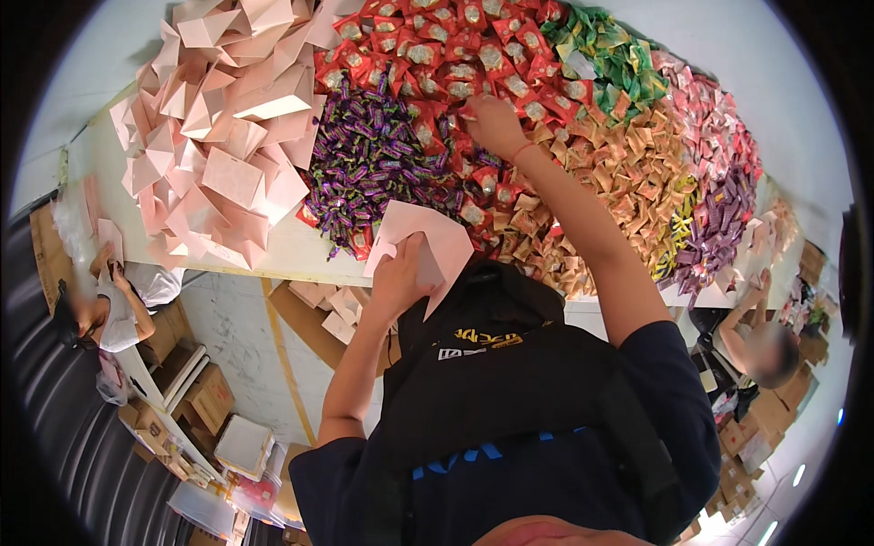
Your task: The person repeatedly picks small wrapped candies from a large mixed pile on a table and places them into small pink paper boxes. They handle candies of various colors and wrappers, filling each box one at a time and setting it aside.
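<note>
My left hand [401,278] grips a folded pale pink paper box [446,238], its flaps standing apart, at the table's near edge. Across the table, my right hand [499,127] is closed, fingertips down on a small red packet [468,113] among the heaped red packets [492,59]. How firmly it holds that packet is partly hidden by the fingers. Just left of this hand lies a pile of purple twist-wrapped sweets [364,150]. Tan-orange wrapped pieces [610,164] spread beneath and beside my right forearm.
Many pink folded boxes [232,118] are heaped at the left of the white table [309,257]. Green packets [614,68], pink-red packets [715,127] and dark purple packets [715,223] lie to the right. A carton of pink boxes [337,314] stands below the edge. Two people [123,309] [742,341] work at the sides.
</note>
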The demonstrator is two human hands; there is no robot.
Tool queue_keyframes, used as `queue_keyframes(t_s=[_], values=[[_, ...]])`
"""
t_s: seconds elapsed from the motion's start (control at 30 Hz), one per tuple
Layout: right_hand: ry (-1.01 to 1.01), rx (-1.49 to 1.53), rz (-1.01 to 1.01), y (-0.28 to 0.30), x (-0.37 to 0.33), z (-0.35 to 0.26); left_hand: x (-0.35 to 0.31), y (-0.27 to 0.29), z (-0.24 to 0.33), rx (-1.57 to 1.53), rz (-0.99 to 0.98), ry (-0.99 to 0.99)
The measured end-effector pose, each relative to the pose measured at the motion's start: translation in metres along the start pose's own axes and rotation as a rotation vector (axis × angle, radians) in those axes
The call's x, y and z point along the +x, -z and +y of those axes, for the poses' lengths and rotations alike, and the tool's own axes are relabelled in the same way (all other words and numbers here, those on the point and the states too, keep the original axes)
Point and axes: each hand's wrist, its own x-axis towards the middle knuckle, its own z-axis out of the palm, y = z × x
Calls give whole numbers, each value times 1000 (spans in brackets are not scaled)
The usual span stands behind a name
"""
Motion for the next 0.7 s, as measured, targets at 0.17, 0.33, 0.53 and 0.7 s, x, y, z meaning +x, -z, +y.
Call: queue_keyframes(t_s=[0.17, 0.33, 0.53, 0.7], values=[[-350, 118, -179, 57, -41, -19, 3, 2, 7, 11, -19, -6], [-103, -6, -66, -8, -70, -2, 7, 7, 17, 71, -67, -21], [-251, 477, 365, 11, -106, 5, -2, -1, 15, 90, -62, 48], [-559, 958, 398, 34, -221, 58, 3, -6, 21, 82, -66, -33]])
